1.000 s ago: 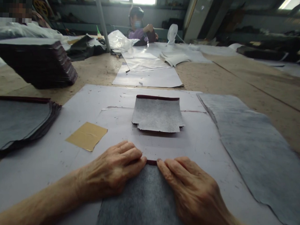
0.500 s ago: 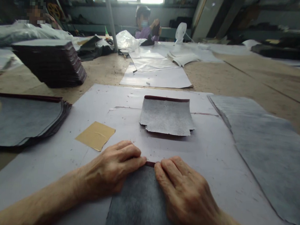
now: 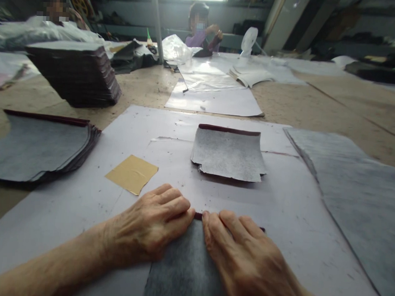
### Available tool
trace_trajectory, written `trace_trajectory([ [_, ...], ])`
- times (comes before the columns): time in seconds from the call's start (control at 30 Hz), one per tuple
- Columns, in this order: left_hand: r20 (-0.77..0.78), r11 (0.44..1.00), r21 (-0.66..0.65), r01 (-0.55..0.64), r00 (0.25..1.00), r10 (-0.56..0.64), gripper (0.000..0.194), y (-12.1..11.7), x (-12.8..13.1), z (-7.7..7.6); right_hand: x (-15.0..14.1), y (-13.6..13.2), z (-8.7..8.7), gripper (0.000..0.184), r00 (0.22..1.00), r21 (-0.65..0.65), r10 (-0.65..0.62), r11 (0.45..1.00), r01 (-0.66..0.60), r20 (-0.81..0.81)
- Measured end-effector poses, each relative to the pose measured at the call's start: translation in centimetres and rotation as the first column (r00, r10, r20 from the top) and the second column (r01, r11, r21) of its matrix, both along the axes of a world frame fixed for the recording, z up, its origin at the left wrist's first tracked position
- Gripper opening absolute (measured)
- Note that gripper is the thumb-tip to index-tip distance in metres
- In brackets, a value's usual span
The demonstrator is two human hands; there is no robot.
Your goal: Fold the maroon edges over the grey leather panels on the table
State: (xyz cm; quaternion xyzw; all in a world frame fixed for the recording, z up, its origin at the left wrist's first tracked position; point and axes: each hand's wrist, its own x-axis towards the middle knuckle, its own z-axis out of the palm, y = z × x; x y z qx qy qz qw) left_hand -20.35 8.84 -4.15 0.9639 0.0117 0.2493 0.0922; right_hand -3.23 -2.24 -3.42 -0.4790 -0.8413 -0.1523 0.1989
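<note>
A grey-backed piece of material [image 3: 187, 268] lies before me with a narrow maroon folded edge at its far side. My left hand [image 3: 152, 224] has its fingers curled, thumb and fingertips pressing on the left part of that fold. On the right part, my right hand [image 3: 245, 253] bears down with fingers bent and held close together. A short stretch of the fold shows between the two hands; most of the rest is under them. Just beyond sits a small stack of grey pieces [image 3: 228, 151] with a maroon edge. A tan square [image 3: 132, 174] lies past my left hand.
White sheeting [image 3: 172, 121] covers the work area. Grey-backed pieces [image 3: 38, 142] are stacked at left, and large grey sheets [image 3: 354, 188] lie at right. A tall dark stack [image 3: 73, 76] stands back left. Across the table are a white fan [image 3: 249, 41] and two people.
My right hand's fingers have straightened and spread a little along the fold, where its dark right end now shows. My left hand keeps pressing the left side. The view has shifted slightly.
</note>
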Motion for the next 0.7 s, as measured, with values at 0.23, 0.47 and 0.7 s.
trace_trajectory([
  [0.23, 0.018, 0.995, -0.104, -0.01, 1.0, 0.012, 0.025, 0.2, -0.5, 0.1, -0.9, 1.5, -0.5, 0.033, 0.983, 0.0, 0.057, 0.998, -0.058, -0.174],
  [0.47, 0.007, 0.949, -0.305, -0.079, 0.996, 0.085, 0.028, 1.4, -1.9, 0.6, -0.1, 1.5, -0.9, 0.034, 0.974, -0.037, 0.088, 0.995, -0.098, -0.208],
  [0.7, 0.004, 0.973, -0.225, -0.05, 0.999, 0.052, 0.026, 1.2, -1.9, 0.6, 0.3, 1.7, -1.5, 0.032, 0.928, -0.164, 0.037, 0.981, -0.104, -0.371],
])
